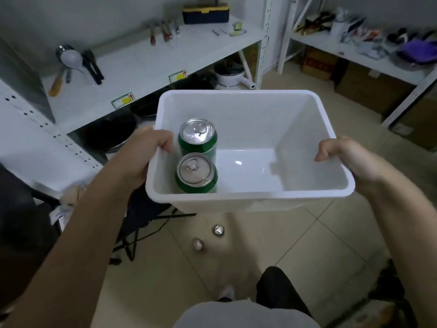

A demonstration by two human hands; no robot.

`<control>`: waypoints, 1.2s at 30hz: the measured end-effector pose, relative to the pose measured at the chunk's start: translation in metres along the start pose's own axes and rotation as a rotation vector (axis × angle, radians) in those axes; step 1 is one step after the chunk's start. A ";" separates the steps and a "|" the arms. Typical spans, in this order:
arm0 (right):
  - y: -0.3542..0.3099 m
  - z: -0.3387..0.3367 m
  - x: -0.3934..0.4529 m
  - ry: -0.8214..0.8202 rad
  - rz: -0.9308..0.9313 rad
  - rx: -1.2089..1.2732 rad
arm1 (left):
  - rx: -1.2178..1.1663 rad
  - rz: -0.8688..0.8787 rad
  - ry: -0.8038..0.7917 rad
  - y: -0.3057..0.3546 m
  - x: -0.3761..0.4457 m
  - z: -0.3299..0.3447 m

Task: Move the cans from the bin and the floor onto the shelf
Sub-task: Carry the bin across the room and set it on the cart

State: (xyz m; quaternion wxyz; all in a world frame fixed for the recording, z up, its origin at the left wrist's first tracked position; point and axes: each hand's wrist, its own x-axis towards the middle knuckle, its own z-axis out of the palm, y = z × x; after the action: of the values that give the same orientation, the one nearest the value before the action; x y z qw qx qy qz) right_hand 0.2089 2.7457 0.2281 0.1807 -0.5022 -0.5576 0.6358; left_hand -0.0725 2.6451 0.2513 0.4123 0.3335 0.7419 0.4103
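Two green cans stand in the white bin (250,202), a far can (198,134) and a near can (196,172), both upright with pull-tab tops facing up and their long axes vertical. They sit touching or nearly so, one behind the other, tight against the bin's left wall; the rest of the bin floor is bare. The left hand (151,150) is clenched over the left rim, fingers curled inside just beside the far can. The right hand (343,157) grips the right rim the same way. The bin is held in the air, roughly level, in front of the shelf (142,67), which carries ladles and tools further back but has open room along its front.

Two more cans (219,230) (198,244) stand on the tiled floor below the bin, near each other, silver tops up.

The step in hand looks like bringing the bin to the shelf. Keep it level, since the load sits all on the left and a tilt could tip the upright cans. It is probably best to rest the bin on the shelf edge first, free one hand, then lift each can by its side wall and set it down upright.
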 end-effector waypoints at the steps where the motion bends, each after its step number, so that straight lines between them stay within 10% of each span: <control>1: -0.004 -0.011 0.013 -0.010 -0.003 -0.011 | -0.004 -0.001 0.018 0.007 0.009 0.008; 17: -0.111 -0.110 0.282 -0.379 -0.041 -0.270 | -0.280 -0.206 0.452 0.056 0.164 0.094; 36: -0.227 0.127 0.528 -1.230 -0.098 -0.611 | -0.602 -0.462 1.266 0.031 0.236 0.041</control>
State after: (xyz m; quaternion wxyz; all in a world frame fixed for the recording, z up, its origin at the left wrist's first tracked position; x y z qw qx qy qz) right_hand -0.2000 3.1668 0.1838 -0.2899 -0.0525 -0.7352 0.6105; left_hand -0.1351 2.8688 0.1854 0.0549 -0.2593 0.7443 0.6130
